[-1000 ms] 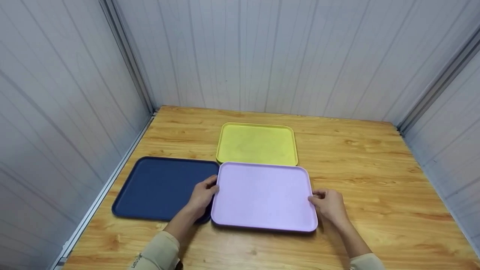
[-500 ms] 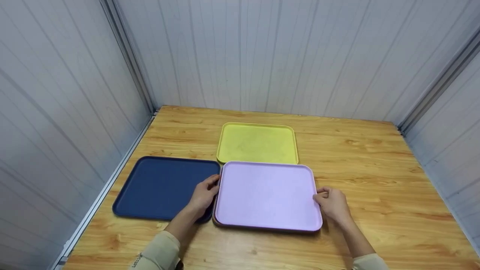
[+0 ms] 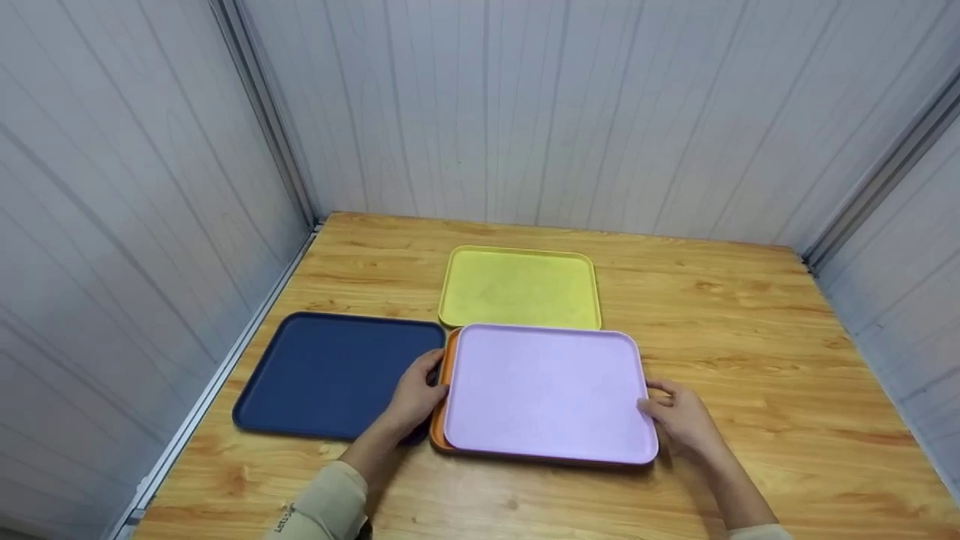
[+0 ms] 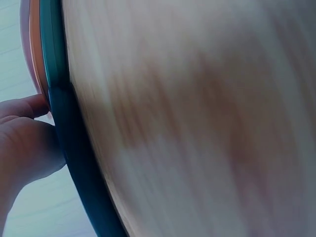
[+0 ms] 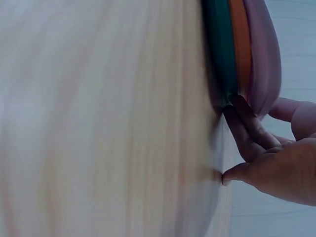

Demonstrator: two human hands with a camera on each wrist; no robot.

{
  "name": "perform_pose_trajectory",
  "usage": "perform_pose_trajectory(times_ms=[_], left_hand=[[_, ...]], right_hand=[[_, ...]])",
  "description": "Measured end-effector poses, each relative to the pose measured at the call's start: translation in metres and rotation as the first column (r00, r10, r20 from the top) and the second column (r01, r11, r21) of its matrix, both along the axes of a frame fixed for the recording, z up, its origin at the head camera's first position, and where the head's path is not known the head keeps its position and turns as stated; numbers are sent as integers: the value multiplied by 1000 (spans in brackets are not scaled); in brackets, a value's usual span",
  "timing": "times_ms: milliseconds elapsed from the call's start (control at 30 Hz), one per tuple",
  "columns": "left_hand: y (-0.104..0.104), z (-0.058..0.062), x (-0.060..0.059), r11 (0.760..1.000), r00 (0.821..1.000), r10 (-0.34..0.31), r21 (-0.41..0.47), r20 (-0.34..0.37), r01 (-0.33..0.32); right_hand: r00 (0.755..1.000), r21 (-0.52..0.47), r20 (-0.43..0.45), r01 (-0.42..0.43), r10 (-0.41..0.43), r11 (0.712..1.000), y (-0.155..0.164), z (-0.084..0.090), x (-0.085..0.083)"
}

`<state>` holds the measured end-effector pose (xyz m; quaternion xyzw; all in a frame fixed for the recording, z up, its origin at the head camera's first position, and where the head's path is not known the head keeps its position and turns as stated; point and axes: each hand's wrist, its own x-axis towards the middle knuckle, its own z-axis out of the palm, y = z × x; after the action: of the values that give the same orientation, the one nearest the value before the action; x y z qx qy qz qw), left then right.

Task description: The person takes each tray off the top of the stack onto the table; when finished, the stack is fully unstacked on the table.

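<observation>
A wooden table (image 3: 750, 390) is enclosed on three sides by pale ribbed wall panels (image 3: 600, 112). A lilac tray (image 3: 547, 390) is held at the near middle of the table, atop a stack: an orange tray (image 3: 442, 397) is exposed at its left edge, and a teal tray (image 5: 219, 49) is seen beneath that in the wrist views. The left side of the stack is gripped by the left hand (image 3: 416, 397), fingers curled at the rims. The right edge is pinched by the right hand (image 3: 682, 420), thumb above and fingers below. A navy tray (image 3: 330, 375) is laid just to the left, and a yellow tray (image 3: 517, 289) just behind.
</observation>
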<state>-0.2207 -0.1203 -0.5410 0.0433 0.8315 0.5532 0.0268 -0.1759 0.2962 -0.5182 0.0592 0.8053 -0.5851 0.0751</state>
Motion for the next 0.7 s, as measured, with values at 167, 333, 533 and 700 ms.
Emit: perform_pose_trajectory(times_ms=[167,333,533,700], left_hand=[[0,2,1,999,1000,-10,-40,-7,10],[-1,2,1,998,1000,-29,-63,-7,29],[-1,1,2,999,999,-32,-39,-14,31],[0,1,1,999,1000,-23,-29,-8,23]], right_hand=[[1000,-32,11,-20,21,999,3,-1,3],[997,-48,10,76,-75,996,6,-1,5],[980,-94,46,199,-195,976,17,-1,4],[971,-79,56,235,-232,969,26,-2,3]])
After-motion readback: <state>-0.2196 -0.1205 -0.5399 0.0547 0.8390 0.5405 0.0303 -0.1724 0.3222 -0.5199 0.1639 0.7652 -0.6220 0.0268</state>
